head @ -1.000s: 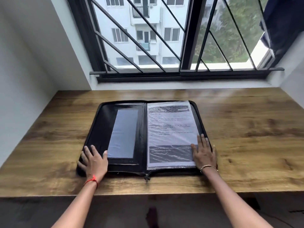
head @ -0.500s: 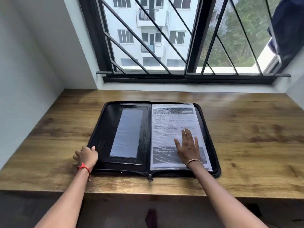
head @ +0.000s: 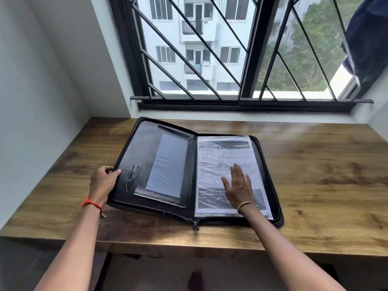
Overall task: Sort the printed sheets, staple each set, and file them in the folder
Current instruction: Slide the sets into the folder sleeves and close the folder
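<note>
A: Where is the folder (head: 155, 164)?
B: Open on the wooden desk (head: 315, 175), just below the window (head: 231, 49) at twelve o'clock. Its right half lies flat; its left cover is tilted up off the wood.

A: What lifts the cover?
B: The left hand (head: 102, 181), at nine o'clock from the folder's spine. Its fingers are curled round the cover's outer edge, thumb on the inside face. A red thread (head: 90, 203) circles that wrist.

A: And the other hand?
B: The right hand (head: 239, 185) lies palm down, fingers spread and pointing to twelve o'clock, pressed on the printed sheets (head: 222, 156) in the right half. A bead bracelet (head: 247, 205) sits at the wrist.

A: Are the sheets stapled?
B: I cannot tell; they lie under a shiny clear sleeve and the print is blurred.

A: Anything on the cover's inside?
B: A pale, clear pocket (head: 168, 164), and a zip pull (head: 195, 225) hanging at six o'clock.
</note>
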